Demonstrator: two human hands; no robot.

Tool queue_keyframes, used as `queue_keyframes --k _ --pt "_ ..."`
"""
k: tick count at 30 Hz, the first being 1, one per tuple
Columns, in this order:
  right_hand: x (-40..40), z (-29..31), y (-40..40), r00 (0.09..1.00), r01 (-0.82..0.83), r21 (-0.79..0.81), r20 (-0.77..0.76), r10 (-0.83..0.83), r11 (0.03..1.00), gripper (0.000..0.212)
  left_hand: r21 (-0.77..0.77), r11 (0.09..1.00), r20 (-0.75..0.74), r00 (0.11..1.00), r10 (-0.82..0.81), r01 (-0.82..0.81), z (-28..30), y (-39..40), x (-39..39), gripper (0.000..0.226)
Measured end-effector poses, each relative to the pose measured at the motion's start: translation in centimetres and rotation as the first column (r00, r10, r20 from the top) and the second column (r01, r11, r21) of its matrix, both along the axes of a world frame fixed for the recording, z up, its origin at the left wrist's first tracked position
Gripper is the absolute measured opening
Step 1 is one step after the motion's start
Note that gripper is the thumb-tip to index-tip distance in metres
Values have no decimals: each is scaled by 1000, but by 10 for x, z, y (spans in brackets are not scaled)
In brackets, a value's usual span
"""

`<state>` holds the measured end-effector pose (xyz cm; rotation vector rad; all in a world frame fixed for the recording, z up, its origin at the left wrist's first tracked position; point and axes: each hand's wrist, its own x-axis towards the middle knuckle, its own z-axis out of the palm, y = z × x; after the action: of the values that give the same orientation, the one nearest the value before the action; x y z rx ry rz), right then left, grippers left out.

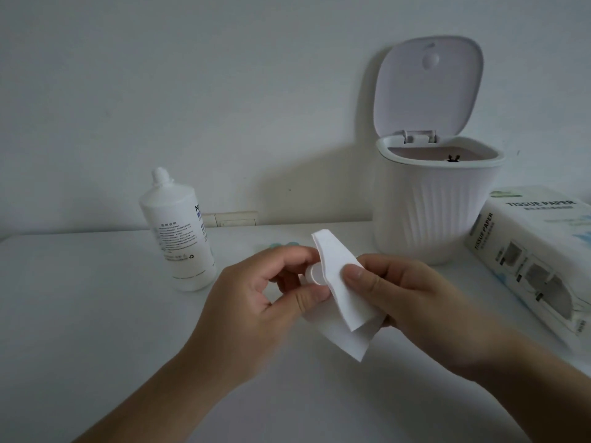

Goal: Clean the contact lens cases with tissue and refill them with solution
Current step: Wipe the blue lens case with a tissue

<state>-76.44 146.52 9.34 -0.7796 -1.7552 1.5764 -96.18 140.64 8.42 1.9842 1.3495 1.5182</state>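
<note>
My left hand [256,302] pinches a small white round lens case [315,275] between thumb and fingers, above the white table. A folded white tissue [339,282] is pressed against the case by my right hand [406,298], whose thumb lies on the tissue. The tissue hides most of the case. A white solution bottle [179,231] stands upright to the left with its cap on. Behind my left hand, two pale teal round pieces [283,245] lie on the table, mostly hidden.
A white ribbed bin [435,206] stands at the back right with its lid up. A tissue paper pack [540,251] lies at the right edge. The white table [96,314] meets a wall with a socket plate [235,219].
</note>
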Motion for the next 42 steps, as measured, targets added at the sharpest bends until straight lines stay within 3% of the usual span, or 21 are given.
queue_keyframes --k 5,8,15,19,23,31,35,39,42 --pt "-12 -7 -5 978 174 1 -119 -173 985 39 201 971 -96 984 148 -126 -1 0 6 23" --pt "-16 -10 -7 971 186 -43 -145 -190 982 35 240 962 -137 976 169 -133 -1 1 7 27" --pt "-11 -12 -6 1000 0 -16 28 0 1000 30 -9 999 -114 993 31 -32 7 5 -8 20" --pt "-12 -13 -2 988 143 -16 -57 -144 990 36 70 993 -61 994 94 -90 1 4 2 22" --pt "-13 -12 -4 974 171 -64 -137 -179 983 41 119 988 -41 994 101 -96 -2 4 13 27" --pt "-9 -12 -7 995 76 38 57 -79 996 38 -16 998 -105 993 54 -56 3 4 -2 20" --pt "-10 -11 -7 989 146 45 -37 -144 988 25 -7 998 -125 990 63 -65 1 4 -1 16" --pt "-10 -8 -8 966 259 305 -71 -249 916 10 -80 997 -142 990 -5 -6 4 3 -6 16" --pt "-7 -5 -7 936 344 273 -175 -305 898 11 -167 983 1 997 -80 79 7 2 -9 19"
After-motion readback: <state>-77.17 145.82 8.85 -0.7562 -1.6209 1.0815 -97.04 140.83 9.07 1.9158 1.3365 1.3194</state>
